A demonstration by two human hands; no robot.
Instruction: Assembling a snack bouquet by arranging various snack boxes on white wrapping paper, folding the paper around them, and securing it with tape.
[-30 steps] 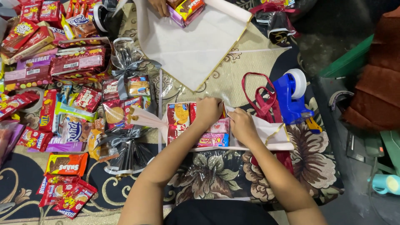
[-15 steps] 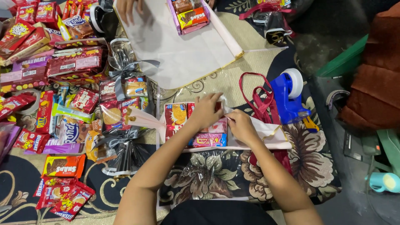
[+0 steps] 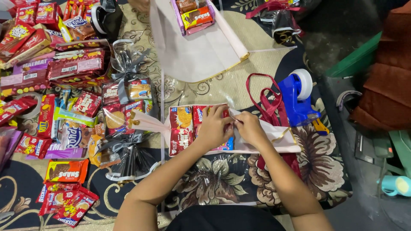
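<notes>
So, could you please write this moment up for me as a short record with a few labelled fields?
Setting: patterned floral carpet on the floor
Left hand: left hand pressing on the clear-wrapped bundle of red snack packets
Right hand: right hand pinching the bundle's white paper wrap beside the left hand
To the right: blue tape dispenser and dark red ribbon
To the left: finished bundles with grey bows, loose red snack packets
Above: white paper sheet with a second snack bundle, another person's hand at its edge

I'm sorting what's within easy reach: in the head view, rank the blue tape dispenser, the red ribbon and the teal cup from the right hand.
From the right hand:
1. Red ribbon, just beside it.
2. Blue tape dispenser, beyond the ribbon.
3. Teal cup, far edge.
</notes>
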